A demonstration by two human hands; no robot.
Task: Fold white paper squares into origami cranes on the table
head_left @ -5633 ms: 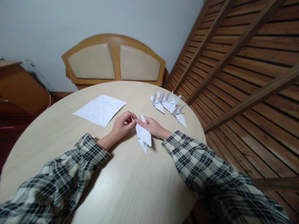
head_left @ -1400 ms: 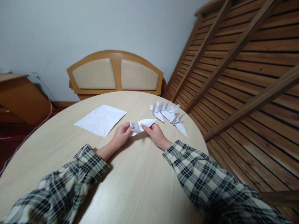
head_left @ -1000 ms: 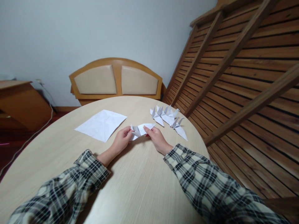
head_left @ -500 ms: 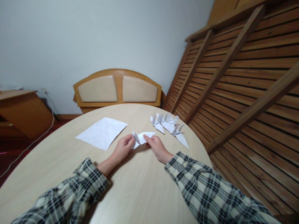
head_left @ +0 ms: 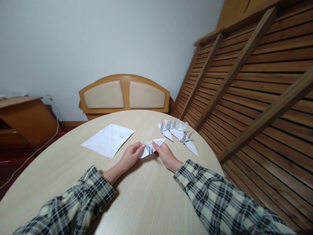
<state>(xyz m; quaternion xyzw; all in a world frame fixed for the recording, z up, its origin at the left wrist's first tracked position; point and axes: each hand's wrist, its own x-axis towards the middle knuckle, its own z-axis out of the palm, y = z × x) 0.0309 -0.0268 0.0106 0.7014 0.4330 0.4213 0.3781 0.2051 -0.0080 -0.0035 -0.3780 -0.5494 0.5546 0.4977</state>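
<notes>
My left hand (head_left: 131, 155) and right hand (head_left: 166, 156) pinched opposite wings (head_left: 159, 141) of the origami crane (head_left: 150, 149) firmly over the table (head_left: 132, 199) — apparently to spread them. Next seemed to call for gentle, even tension.

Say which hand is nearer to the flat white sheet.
Left. The left hand is just right of the flat white sheet; the right hand is farther right, gripping the right end of the folded paper.
</notes>
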